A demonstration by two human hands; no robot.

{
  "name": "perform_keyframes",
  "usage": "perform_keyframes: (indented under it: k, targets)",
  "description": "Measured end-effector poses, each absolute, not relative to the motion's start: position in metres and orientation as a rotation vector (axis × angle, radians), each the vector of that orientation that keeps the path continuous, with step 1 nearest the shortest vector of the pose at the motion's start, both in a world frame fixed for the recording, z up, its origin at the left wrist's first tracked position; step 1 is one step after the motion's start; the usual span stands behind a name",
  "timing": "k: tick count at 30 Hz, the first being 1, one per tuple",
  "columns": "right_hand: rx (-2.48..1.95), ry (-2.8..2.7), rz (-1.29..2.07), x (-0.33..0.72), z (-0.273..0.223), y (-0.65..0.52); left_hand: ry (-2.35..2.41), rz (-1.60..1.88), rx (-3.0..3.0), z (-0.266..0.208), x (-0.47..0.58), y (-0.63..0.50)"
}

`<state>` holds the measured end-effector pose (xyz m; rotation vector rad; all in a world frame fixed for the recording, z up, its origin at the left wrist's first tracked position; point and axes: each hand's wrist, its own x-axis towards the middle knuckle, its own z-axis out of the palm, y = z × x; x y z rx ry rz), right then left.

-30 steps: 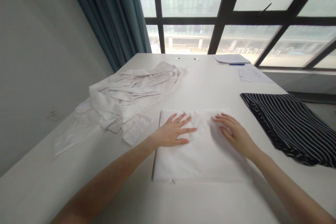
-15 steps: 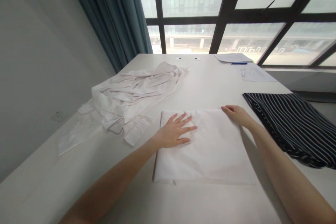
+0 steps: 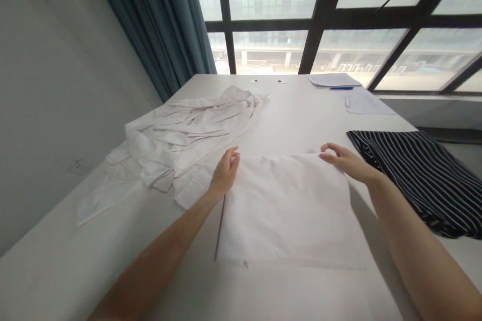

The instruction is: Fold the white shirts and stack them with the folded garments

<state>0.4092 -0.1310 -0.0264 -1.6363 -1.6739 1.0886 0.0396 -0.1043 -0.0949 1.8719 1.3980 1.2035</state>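
Observation:
A folded white cloth point(image 3: 289, 210), roughly rectangular, lies flat on the white table in front of me. My left hand point(image 3: 225, 173) is at its far left corner, fingers and thumb closed around the edge. At the far right corner, my right hand point(image 3: 341, 161) has thumb and curled fingers on the cloth's edge, with some fingertips hidden. The far edge between both hands looks slightly raised. A crumpled white garment point(image 3: 188, 125) spreads over the table to the left, just beyond my left hand.
A black-and-white striped cloth point(image 3: 417, 175) lies at the right. Papers point(image 3: 333, 80) and a blue pen point(image 3: 341, 88) rest at the far right of the white table point(image 3: 293, 115). A blue curtain point(image 3: 161, 20) and windows stand beyond; a grey wall is at left.
My left hand has moved from lying spread on the cloth to its far left corner and closed there. My right hand stays at the far right corner, its index finger now raised and curled.

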Motion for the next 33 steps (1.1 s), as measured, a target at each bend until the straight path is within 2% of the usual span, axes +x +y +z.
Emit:
perform_keyframes:
  k: [5, 11, 16, 20, 27, 33]
  targets:
    - [-1.493, -1.682, 1.143, 0.415, -0.011, -0.137, 1.168, 1.309, 1.318, -0.084, 0.033, -0.097]
    - [-1.46, -1.644, 1.138, 0.415, 0.005, -0.141, 0.979, 1.105, 0.926, -0.068, 0.03, -0.098]
    - [-1.547, -1.674, 1.03, 0.416, 0.021, -0.149, 0.9, 0.917, 0.937, -0.06, 0.03, -0.103]
    - [-1.641, -1.804, 0.957, 0.424, 0.032, -0.153, 0.948, 0.944, 0.988, -0.059, 0.029, -0.103]
    - [-1.727, -2.047, 1.05, 0.414, 0.041, -0.157, 1.021, 0.98, 1.252, -0.053, 0.032, -0.105]
    - [-1.707, -2.153, 1.326, 0.396, 0.029, -0.149, 1.032, 0.922, 1.452, -0.037, 0.027, -0.107]
